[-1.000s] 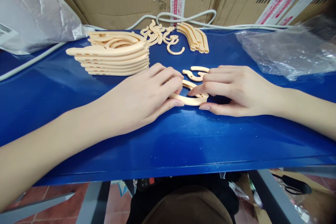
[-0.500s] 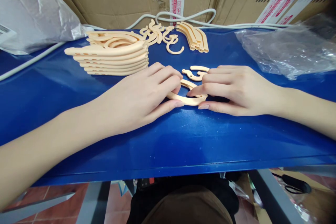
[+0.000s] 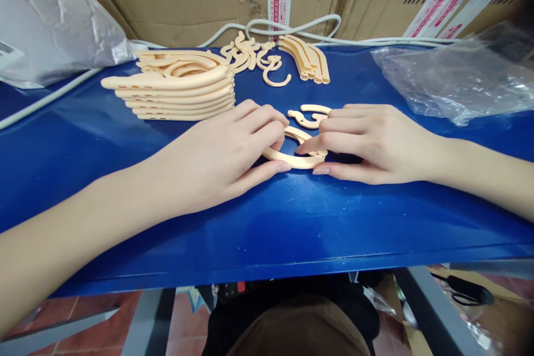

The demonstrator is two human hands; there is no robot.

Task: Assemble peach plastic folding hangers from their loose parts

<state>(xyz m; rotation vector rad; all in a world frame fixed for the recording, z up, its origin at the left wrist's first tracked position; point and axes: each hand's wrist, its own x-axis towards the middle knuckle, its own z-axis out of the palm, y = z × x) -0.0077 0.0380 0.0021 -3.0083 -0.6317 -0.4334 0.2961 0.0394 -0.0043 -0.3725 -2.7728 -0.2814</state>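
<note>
A cream plastic folding hanger [image 3: 301, 162], made of curved pieces, lies low over the blue table. My left hand [image 3: 233, 153] is closed around its left part, thumb along the front edge and fingers behind, hiding that end. At the right end, my right hand [image 3: 367, 144] pinches the hanger, with the index finger reaching inside the curve and the thumb at the front corner. Just behind the right fingers lies a loose cream hook [image 3: 306, 120], partly covered by that hand, beside another curved piece [image 3: 315, 108].
Folded hangers [image 3: 175, 94] are stacked at back left. Loose hooks [image 3: 246, 53] and curved arms [image 3: 306, 58] lie at the back. A clear plastic bag [image 3: 454, 78] rests on the right, a grey bag [image 3: 54, 22] on the left. A white cable [image 3: 233, 26] runs before cardboard boxes [image 3: 175, 0].
Both hands keep the same hold on the hanger. The whole view has shifted very slightly; nothing else visibly differs.
</note>
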